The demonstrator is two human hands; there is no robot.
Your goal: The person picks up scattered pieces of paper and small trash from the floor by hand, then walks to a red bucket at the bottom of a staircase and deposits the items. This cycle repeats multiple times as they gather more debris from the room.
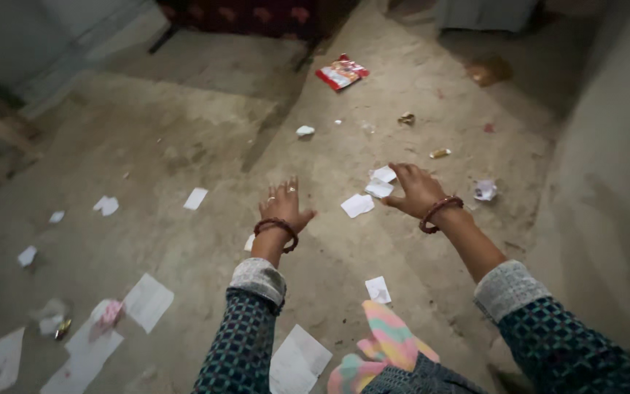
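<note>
Grip of both hands wide, empty: left hand [284,206] spread above the floor [205,146]; right hand [415,190] reaches over white paper scraps [373,191] lying just beneath and left of its fingers.

Single head-worn view, looking steeply down and forward from standing height onto a bare concrete floor [184,248]. Both outstretched arms enter from the bottom edge, close to the lens. The far edge reaches furniture legs [162,36] and a wall [614,182] at right.
</note>
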